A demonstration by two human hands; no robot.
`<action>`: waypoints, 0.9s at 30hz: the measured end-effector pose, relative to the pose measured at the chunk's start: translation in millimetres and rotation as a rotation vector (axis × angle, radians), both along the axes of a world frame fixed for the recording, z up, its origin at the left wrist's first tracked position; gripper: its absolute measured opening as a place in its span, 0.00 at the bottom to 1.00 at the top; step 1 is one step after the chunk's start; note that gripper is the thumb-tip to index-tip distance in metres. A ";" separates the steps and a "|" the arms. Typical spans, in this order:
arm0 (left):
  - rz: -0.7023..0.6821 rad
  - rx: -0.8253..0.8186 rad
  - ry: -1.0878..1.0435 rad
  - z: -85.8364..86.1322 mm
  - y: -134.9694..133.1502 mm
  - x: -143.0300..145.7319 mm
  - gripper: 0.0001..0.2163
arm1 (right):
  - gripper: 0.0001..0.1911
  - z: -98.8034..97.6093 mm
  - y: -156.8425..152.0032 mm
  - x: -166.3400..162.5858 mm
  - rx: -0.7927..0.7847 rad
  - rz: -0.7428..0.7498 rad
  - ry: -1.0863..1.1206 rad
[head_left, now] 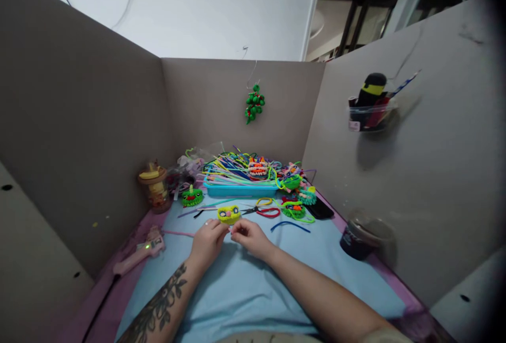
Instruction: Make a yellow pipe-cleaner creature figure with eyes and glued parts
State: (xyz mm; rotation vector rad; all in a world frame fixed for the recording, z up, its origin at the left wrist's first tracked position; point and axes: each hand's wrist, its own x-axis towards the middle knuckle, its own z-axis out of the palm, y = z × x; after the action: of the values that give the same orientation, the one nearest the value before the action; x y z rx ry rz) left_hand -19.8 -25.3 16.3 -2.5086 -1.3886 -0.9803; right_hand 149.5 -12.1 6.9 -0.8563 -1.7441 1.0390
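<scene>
My left hand (208,238) is closed in a pinch on a pink pipe cleaner (178,233), whose tail runs out to the left over the blue cloth. Close beside it, my right hand (251,237) pinches too, with a speck of pink at its fingertips. The fingers partly hide the strand's end. Just beyond the hands sits a yellow pipe-cleaner figure (229,215) with eyes and a pink nose. Scissors (265,211) with red and yellow handles lie right of it. A dark blue pipe cleaner (290,224) rests nearer my right hand.
A blue tray (241,191) heaped with pipe cleaners stands at the back. Green figures (192,196) flank it, with a phone (319,208) at right. A pink glue gun (142,252) with a lit light lies left. A dark tub (358,240) stands right; grey panels enclose three sides.
</scene>
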 end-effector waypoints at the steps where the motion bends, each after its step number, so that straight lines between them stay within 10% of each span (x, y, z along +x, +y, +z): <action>1: -0.004 -0.005 -0.001 0.2 -0.6 0.6 0.10 | 0.04 0.1 -0.6 -0.7 0.001 -0.005 0.019; 17: 0.042 -0.008 -0.065 24.1 11.6 21.1 0.09 | 0.12 23.7 19.6 -16.6 0.035 -0.172 0.254; 27: -0.034 -0.113 -0.405 -2.7 9.0 28.7 0.07 | 0.10 3.9 14.2 -15.2 0.072 -0.202 0.196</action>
State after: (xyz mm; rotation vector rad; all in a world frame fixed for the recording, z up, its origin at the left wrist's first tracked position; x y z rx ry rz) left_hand 8.9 -16.3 13.6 -2.5143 -1.5427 -1.5242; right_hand 134.3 2.1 10.8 -0.8368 -1.4896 0.8899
